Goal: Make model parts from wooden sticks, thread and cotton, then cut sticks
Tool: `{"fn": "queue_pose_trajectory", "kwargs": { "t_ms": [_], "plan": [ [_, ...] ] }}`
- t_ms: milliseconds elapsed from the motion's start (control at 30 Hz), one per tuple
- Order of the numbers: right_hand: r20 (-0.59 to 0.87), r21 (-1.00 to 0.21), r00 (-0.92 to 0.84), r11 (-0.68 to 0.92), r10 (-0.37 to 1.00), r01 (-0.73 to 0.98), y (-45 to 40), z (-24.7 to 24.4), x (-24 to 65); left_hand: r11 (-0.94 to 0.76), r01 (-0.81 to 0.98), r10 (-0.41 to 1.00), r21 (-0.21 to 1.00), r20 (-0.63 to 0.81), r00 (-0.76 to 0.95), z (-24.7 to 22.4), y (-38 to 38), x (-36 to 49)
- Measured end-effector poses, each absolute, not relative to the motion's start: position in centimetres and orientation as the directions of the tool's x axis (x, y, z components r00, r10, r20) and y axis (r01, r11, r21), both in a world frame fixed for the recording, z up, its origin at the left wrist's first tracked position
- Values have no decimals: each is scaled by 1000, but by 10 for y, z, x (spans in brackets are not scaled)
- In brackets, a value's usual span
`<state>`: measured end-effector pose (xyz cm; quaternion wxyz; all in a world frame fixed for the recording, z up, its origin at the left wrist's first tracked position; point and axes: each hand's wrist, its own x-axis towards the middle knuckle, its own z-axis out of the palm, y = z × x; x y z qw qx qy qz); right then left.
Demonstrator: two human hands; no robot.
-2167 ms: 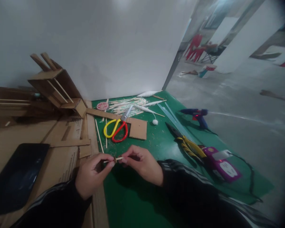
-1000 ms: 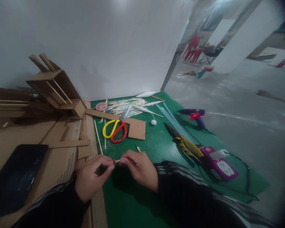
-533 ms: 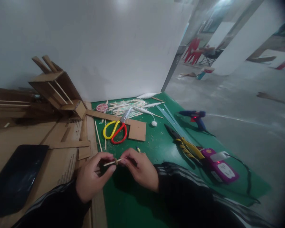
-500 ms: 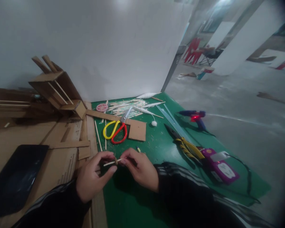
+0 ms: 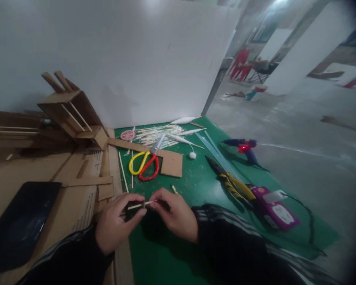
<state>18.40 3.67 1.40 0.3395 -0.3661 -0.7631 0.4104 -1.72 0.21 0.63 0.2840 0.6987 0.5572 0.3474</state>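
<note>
My left hand point(image 5: 120, 221) pinches a small brown piece, likely cardboard point(image 5: 144, 203), seen edge-on between thumb and fingertips. A thin wooden stick point(image 5: 135, 206) passes through or against that piece; which of the two I cannot tell. The fingers of my right hand point(image 5: 173, 213) are closed on the stick's right end. Just beyond my hands lie scissors point(image 5: 148, 162) with one yellow and one red handle, resting on a cardboard strip point(image 5: 127, 145). A square of cardboard point(image 5: 172, 164) lies beside them.
On the green tabletop point(image 5: 166, 261), wooden sticks point(image 5: 154, 134) lie at the back. Pliers point(image 5: 231, 184), a purple box point(image 5: 274, 208) with a cable, and a glue gun point(image 5: 243, 146) with a red light are right. Left are a cardboard structure point(image 5: 74, 111) and a dark flat panel point(image 5: 20, 221).
The brown piece is turned a little more edge-on, and the stick has shifted slightly left. Both hands stay nearly in place.
</note>
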Motion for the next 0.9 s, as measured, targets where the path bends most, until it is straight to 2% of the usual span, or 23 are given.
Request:
{"fn": "queue_pose_trajectory", "kwargs": {
  "t_ms": [400,633,733,900],
  "plan": [
    [197,-864,-496,388,846,319,38,16,184,-293,594,956,749,239,169,9,2,-17],
    [192,-862,-500,388,844,325,36,16,185,-395,603,917,693,335,216,10,4,-17],
    [189,-859,-502,390,844,331,36,16,185,-337,608,940,719,288,181,7,3,-18],
    [211,-855,-482,399,851,330,35,16,185,-122,524,992,843,79,102,3,1,-18]
  ]
}}
